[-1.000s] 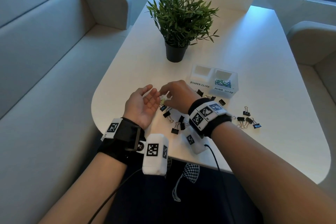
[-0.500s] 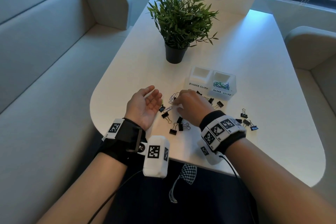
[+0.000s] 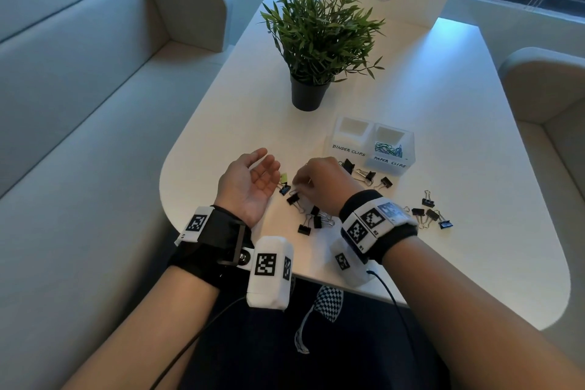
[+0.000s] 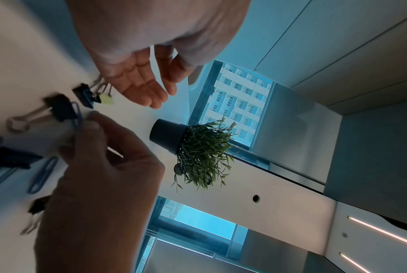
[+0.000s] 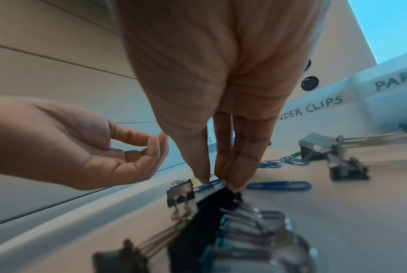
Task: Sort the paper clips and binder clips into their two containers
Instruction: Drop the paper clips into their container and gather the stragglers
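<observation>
My left hand [image 3: 253,177] lies palm up and open at the table's near left edge, with nothing showing in the palm [image 4: 137,86]. Just right of it, my right hand [image 3: 316,184] reaches down to the tabletop. Its thumb and fingertips [image 5: 203,177] pinch a blue paper clip [image 4: 77,118] that lies against a black binder clip [image 4: 61,108]. Two white containers stand behind: one labelled BINDER CLIPS [image 3: 346,149], the other PAPER CLIPS [image 3: 391,165] with coloured clips inside. Another blue paper clip [image 5: 279,185] lies nearby.
Black binder clips are scattered near my hands [image 3: 304,228], in front of the containers [image 3: 364,172] and in a group to the right [image 3: 427,215]. A yellow-green binder clip [image 3: 284,177] sits by my left fingers. A potted plant [image 3: 313,51] stands behind. The table's rounded edge [image 3: 171,199] is close.
My right hand has left the left palm, swung over the clips on the table and come down on a blue paper clip. The left hand has stayed palm up.
</observation>
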`<control>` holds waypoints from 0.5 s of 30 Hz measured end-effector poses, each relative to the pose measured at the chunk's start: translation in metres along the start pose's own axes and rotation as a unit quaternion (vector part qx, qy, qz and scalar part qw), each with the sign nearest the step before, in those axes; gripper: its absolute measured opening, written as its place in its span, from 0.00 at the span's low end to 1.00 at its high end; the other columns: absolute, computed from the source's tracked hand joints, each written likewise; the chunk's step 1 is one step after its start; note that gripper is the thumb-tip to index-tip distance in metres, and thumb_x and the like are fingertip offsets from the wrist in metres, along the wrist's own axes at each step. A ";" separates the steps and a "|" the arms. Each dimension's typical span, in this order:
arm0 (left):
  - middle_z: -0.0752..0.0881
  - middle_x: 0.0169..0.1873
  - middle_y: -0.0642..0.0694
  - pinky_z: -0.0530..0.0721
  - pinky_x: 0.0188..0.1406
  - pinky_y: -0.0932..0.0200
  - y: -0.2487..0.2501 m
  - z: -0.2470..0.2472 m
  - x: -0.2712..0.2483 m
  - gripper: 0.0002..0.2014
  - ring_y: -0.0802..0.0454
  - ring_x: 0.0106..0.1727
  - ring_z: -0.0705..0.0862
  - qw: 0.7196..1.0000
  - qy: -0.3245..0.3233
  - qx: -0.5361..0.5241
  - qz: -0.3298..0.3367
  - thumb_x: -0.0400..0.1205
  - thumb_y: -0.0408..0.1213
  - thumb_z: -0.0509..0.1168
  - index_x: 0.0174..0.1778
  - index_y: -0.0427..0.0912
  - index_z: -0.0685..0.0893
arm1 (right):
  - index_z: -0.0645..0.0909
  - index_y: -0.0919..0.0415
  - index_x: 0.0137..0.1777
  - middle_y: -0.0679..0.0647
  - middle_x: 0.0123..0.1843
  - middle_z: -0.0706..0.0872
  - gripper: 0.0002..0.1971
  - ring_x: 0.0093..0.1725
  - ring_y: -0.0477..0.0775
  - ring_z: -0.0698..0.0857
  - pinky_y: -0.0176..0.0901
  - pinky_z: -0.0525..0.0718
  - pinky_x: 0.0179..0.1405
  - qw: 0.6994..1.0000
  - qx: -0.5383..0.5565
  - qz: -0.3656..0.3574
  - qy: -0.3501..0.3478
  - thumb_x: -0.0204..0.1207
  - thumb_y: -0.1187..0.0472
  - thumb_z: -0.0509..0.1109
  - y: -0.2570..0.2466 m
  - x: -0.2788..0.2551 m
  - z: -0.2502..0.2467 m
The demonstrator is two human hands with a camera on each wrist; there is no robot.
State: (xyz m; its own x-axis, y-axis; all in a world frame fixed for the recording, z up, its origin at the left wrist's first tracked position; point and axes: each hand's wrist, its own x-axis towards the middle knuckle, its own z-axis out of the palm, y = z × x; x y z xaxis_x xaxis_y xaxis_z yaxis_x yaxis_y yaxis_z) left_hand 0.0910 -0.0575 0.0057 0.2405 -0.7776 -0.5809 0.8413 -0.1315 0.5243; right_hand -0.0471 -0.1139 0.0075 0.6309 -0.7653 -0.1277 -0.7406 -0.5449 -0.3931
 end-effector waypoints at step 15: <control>0.83 0.39 0.42 0.83 0.40 0.60 -0.006 0.002 0.001 0.07 0.49 0.41 0.83 1.000 -0.002 0.003 0.000 0.83 0.34 0.59 0.47 0.38 0.82 | 0.88 0.59 0.54 0.54 0.49 0.87 0.09 0.45 0.50 0.83 0.37 0.82 0.47 0.998 -0.049 -0.031 -0.018 0.78 0.62 0.69 0.003 0.002 0.001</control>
State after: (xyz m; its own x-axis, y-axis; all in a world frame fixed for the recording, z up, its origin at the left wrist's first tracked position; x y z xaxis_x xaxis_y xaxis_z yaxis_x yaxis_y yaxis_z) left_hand 0.0854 -0.0586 0.0034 0.2384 -0.7798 -0.5788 0.8386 -0.1353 0.5277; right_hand -0.0479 -0.1163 0.0056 0.6822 -0.7176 -0.1402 -0.7184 -0.6222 -0.3110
